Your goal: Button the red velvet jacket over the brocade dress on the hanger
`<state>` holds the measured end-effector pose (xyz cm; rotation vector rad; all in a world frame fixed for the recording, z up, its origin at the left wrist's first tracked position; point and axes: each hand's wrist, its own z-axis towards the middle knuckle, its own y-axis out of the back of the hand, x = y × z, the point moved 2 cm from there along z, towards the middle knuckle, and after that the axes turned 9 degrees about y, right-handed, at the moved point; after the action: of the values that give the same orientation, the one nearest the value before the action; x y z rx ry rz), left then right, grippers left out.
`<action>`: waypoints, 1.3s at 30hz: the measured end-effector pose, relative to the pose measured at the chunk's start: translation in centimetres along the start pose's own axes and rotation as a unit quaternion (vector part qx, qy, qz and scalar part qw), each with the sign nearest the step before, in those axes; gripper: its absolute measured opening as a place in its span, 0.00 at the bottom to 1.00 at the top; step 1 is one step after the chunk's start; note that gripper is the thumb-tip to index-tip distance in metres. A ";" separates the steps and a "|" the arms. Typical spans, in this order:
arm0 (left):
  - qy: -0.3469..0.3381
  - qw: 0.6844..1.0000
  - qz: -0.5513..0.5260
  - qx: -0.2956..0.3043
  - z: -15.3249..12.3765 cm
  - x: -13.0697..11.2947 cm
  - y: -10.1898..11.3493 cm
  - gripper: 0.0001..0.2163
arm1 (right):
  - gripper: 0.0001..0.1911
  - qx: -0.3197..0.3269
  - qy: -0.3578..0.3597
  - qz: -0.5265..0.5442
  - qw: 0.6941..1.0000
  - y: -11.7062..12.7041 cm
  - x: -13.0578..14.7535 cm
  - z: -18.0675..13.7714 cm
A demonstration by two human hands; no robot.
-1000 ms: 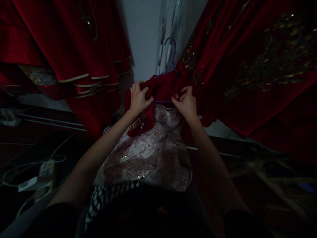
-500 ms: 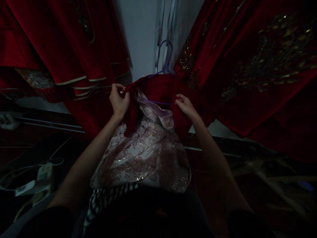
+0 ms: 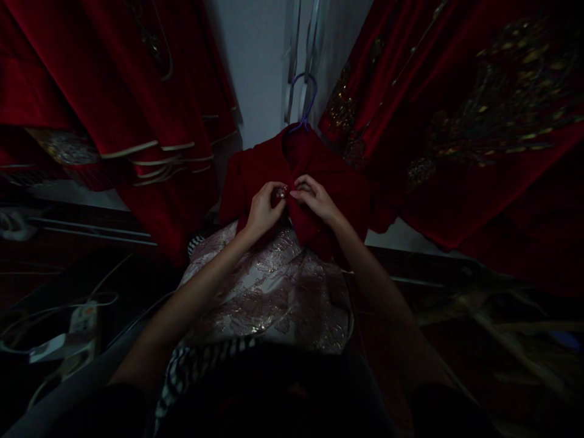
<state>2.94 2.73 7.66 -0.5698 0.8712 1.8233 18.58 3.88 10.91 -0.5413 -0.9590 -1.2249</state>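
A dark red velvet jacket (image 3: 337,176) hangs on a purple hanger (image 3: 305,97) over a pale pink dress with gold leaf embroidery (image 3: 274,292). Both front edges of the jacket meet at the chest. My left hand (image 3: 263,210) pinches the left edge, with a small shiny button (image 3: 281,193) at its fingertips. My right hand (image 3: 314,199) pinches the right edge, right against the left hand. The scene is dim.
Red garments with pale trim (image 3: 137,121) hang at the left, and red embroidered garments with gold sequins (image 3: 479,121) at the right. A power strip with cables (image 3: 77,328) lies on the dark floor at the lower left. A white wall (image 3: 260,67) stands behind.
The jacket's front was spread apart, showing the pink dress's top. My hands have drawn both edges together at the middle, and the jacket now covers the dress's chest.
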 end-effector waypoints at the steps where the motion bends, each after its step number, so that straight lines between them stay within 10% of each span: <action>1: 0.007 1.000 -0.025 0.003 -0.1 0.2 0.0 0.12 | 0.16 0.003 -0.004 0.013 1.000 0.2 -0.3 -0.2; 9: 0.102 0.981 -0.123 -0.106 -0.9 1.0 0.1 0.08 | 0.18 -0.037 0.052 -0.020 0.998 0.0 -1.9 -1.3; 39: -0.068 0.989 0.097 0.085 1.3 -1.8 0.6 0.04 | 0.16 -0.106 0.083 -0.081 0.988 0.4 -1.1 -2.0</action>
<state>3.15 2.57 9.96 -0.2563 1.0039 1.9133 19.57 3.04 9.03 -0.5262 -0.7480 -1.5061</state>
